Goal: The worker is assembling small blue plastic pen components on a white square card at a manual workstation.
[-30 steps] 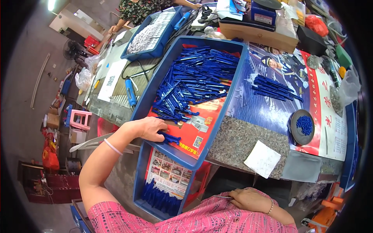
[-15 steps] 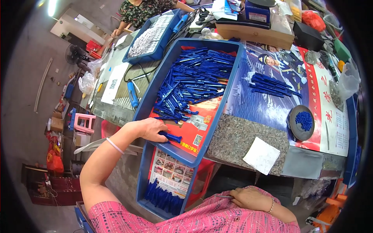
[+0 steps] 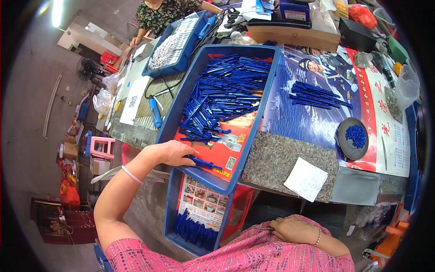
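Observation:
My left hand [image 3: 174,153] reaches over the near left corner of a large blue plastic tray [image 3: 210,181]. Its fingers close on a few slim, shiny blue pieces [image 3: 205,163], which lie low over the tray's red printed lining. Farther up the same tray is a heap of similar blue pieces [image 3: 226,90]. In front of my pink patterned garment rests my right hand [image 3: 297,230], its fingers curled around a thin metal tool [image 3: 263,228]. Only the tip of that tool shows, so its kind is unclear.
Below sits a second blue tray [image 3: 170,211] with upright blue pieces. On the table lie a row of blue pieces [image 3: 319,95], a round dish [image 3: 345,149] of blue beads and a white paper [image 3: 306,179]. A co-worker [image 3: 165,18] sits beyond a tray of white pieces [image 3: 172,52].
The blue pieces in my left hand have tilted and fanned out, with their far ends now farther right. My right hand keeps its place. The whole view has shifted slightly.

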`<action>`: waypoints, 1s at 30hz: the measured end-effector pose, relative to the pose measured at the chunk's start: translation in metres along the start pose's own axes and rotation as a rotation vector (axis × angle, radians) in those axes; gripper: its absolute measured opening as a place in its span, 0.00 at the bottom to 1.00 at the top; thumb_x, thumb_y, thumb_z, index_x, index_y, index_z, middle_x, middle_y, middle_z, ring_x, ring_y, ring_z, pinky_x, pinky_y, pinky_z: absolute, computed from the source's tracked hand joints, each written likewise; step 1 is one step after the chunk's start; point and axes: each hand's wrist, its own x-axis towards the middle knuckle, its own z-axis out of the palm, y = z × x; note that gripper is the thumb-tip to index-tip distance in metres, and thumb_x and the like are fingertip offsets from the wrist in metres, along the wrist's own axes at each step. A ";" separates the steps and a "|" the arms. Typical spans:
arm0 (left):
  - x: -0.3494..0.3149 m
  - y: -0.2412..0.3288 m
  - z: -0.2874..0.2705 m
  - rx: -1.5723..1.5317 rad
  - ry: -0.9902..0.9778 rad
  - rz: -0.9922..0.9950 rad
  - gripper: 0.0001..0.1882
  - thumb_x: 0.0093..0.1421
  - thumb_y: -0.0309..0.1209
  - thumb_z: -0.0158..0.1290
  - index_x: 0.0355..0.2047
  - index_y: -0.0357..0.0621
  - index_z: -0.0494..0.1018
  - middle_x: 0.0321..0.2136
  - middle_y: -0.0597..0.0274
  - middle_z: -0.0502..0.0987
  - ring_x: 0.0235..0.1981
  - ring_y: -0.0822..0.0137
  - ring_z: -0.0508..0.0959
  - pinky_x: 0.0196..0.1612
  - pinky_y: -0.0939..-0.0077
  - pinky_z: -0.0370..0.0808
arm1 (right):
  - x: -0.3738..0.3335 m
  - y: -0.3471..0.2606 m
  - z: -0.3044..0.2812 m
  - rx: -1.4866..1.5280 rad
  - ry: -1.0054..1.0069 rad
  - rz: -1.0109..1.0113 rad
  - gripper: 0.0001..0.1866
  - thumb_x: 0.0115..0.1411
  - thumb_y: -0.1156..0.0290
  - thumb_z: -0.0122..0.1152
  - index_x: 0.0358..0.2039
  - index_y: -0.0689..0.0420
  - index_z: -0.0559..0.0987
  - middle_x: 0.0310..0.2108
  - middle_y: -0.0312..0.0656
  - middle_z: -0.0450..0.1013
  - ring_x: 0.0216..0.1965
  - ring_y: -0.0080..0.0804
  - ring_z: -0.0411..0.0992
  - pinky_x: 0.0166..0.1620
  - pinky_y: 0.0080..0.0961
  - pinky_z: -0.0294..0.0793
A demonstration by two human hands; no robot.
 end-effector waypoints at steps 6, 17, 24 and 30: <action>-0.007 0.012 0.005 0.289 0.104 0.013 0.21 0.57 0.48 0.49 0.37 0.41 0.71 0.31 0.49 0.78 0.34 0.50 0.77 0.38 0.59 0.73 | 0.000 0.005 0.005 -0.015 0.002 0.004 0.11 0.57 0.67 0.49 0.35 0.63 0.70 0.30 0.54 0.72 0.30 0.53 0.73 0.32 0.45 0.72; -0.026 0.035 -0.015 0.298 0.108 -0.172 0.20 0.57 0.46 0.51 0.32 0.39 0.73 0.24 0.46 0.77 0.30 0.48 0.77 0.35 0.58 0.73 | -0.004 0.012 0.005 -0.019 0.037 -0.008 0.11 0.56 0.67 0.52 0.34 0.62 0.70 0.29 0.52 0.72 0.29 0.51 0.73 0.31 0.43 0.72; -0.041 0.023 -0.053 0.078 0.161 -0.165 0.19 0.59 0.44 0.50 0.28 0.37 0.72 0.22 0.42 0.74 0.28 0.42 0.74 0.31 0.55 0.70 | -0.010 0.022 0.005 -0.004 0.041 -0.039 0.10 0.57 0.68 0.50 0.34 0.62 0.71 0.29 0.52 0.71 0.29 0.51 0.73 0.32 0.43 0.72; -0.025 0.024 -0.087 0.053 0.336 -0.217 0.16 0.60 0.41 0.49 0.33 0.38 0.73 0.26 0.43 0.75 0.31 0.43 0.74 0.34 0.56 0.70 | -0.016 0.029 0.001 -0.011 0.057 -0.027 0.11 0.57 0.67 0.50 0.35 0.62 0.71 0.29 0.52 0.71 0.29 0.51 0.73 0.33 0.43 0.72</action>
